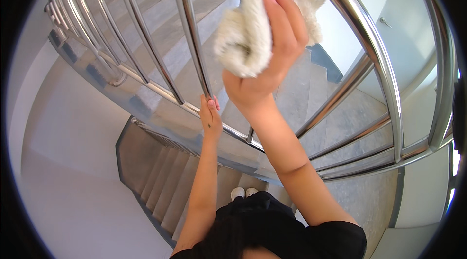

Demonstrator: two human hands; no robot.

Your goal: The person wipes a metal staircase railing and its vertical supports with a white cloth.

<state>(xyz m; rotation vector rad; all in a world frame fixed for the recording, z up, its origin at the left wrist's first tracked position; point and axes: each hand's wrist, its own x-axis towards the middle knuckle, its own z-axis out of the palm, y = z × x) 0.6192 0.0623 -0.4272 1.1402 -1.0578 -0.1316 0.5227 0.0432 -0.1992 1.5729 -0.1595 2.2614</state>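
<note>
My right hand (281, 40) grips a thick, fluffy off-white cloth (244, 45), folded over and raised at the top middle of the view. The cloth lies against or close to the polished metal handrail (350, 7); whether it touches is hard to tell. Lower and to the left, my left hand (211, 114) is closed around the bottom of an upright metal baluster (188, 21), just above the lower rail (164, 94). Part of the handrail is hidden behind the cloth.
Beyond the railing, concrete stairs (164, 36) rise to the left. Another flight (171, 182) descends below me at the left, beside a white wall (73, 149). My white shoes (238, 193) stand on a step. A door with a handle (385, 22) is at the upper right.
</note>
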